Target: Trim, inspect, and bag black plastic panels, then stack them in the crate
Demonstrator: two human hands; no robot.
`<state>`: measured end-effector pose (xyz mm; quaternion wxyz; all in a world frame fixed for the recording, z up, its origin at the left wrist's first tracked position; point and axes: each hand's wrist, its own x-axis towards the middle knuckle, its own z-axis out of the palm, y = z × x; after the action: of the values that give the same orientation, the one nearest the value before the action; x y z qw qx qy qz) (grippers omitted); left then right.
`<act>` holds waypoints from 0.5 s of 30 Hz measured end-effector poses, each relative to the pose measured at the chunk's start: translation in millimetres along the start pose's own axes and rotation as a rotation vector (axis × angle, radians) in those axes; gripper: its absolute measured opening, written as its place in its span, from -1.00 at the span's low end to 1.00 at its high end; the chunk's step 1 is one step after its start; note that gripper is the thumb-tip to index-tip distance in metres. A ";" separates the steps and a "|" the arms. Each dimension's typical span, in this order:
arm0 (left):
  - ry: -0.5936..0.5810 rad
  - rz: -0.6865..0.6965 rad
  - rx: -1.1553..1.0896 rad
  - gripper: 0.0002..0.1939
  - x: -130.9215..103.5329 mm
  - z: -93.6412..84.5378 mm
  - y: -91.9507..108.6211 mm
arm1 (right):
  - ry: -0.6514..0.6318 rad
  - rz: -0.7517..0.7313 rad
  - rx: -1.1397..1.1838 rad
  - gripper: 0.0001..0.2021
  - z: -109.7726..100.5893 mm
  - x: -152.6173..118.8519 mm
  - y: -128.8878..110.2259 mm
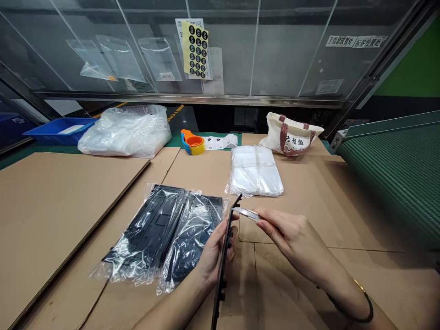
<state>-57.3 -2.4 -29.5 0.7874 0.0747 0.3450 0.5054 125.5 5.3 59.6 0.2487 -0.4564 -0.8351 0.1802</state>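
Note:
My left hand [215, 252] grips a thin black plastic panel [223, 270], held edge-on with small tabs along its right side. In my right hand [288, 231] is a small metal-coloured blade tool [246, 213], and its tip meets the panel near the upper end. Left of the panel, two clear bags with black parts lie side by side: one bagged black part [147, 229] and, closer to my left hand, another bagged black part [194, 233]. The palm side of my right hand is hidden.
A stack of clear bags [256, 172] lies beyond my hands, with a cloth bag [290, 135] behind it. Orange and yellow tape rings [193, 143] stand mid-back. Cardboard sheets [65, 197] are at left, beside a plastic-wrapped bundle [125, 130] and blue tray [58, 130]. A green conveyor [398, 169] borders the right.

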 end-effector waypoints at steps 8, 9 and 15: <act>-0.042 -0.022 0.055 -0.60 -1.5 -0.7 0.2 | 0.048 0.000 -0.082 -0.63 -1.4 -0.7 -0.6; -0.048 -0.021 0.051 -0.62 -1.2 -1.2 -0.1 | 0.046 -0.004 -0.090 -0.63 -1.6 -1.1 -1.2; -0.035 -0.005 0.033 -0.63 -0.4 -3.1 -2.0 | 0.053 -0.022 -0.142 -0.64 -2.5 -3.2 -3.9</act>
<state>-57.8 -4.4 -32.6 0.7933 0.0955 0.3396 0.4962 125.8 0.7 62.9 0.2399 -0.4681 -0.8439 0.1057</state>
